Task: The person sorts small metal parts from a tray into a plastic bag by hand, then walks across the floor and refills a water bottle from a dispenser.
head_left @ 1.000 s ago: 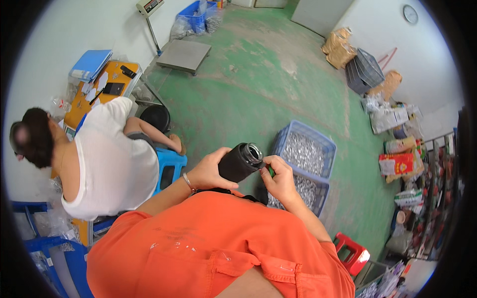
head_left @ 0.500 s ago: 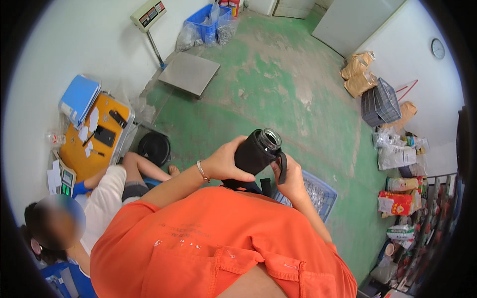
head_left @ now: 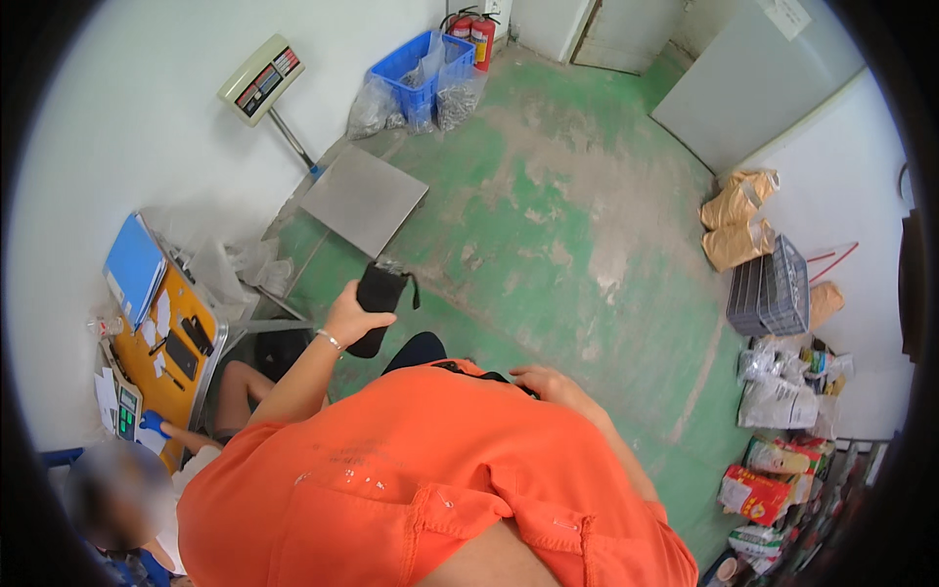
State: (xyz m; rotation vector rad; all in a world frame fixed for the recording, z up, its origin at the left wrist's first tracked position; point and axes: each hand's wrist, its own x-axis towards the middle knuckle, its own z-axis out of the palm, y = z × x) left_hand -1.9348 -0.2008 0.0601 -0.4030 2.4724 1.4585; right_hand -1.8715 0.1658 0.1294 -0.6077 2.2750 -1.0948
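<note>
My left hand [head_left: 353, 315] is wrapped round a black bottle in a fabric sleeve [head_left: 380, 293], held out in front of me to the left. Its clear mouth tops the sleeve, and a black strap loop hangs from the side. Close against my body, my right hand [head_left: 551, 383] has its fingers curled at a small dark object, mostly hidden by the hand and my orange shirt [head_left: 391, 460]. What that object is I cannot make out.
At left, a seated person with a blue glove [head_left: 153, 422] is beside an orange table [head_left: 176, 391]. Ahead stand a platform scale [head_left: 367, 199], a blue crate [head_left: 403, 68] and fire extinguishers [head_left: 482, 41]. A grey crate [head_left: 768, 293], paper bags [head_left: 738, 220] and packages line the right wall.
My left hand has carried the bottle left and away from my body. My right hand has let go of the strap and drawn back toward my waist. My view has shifted.
</note>
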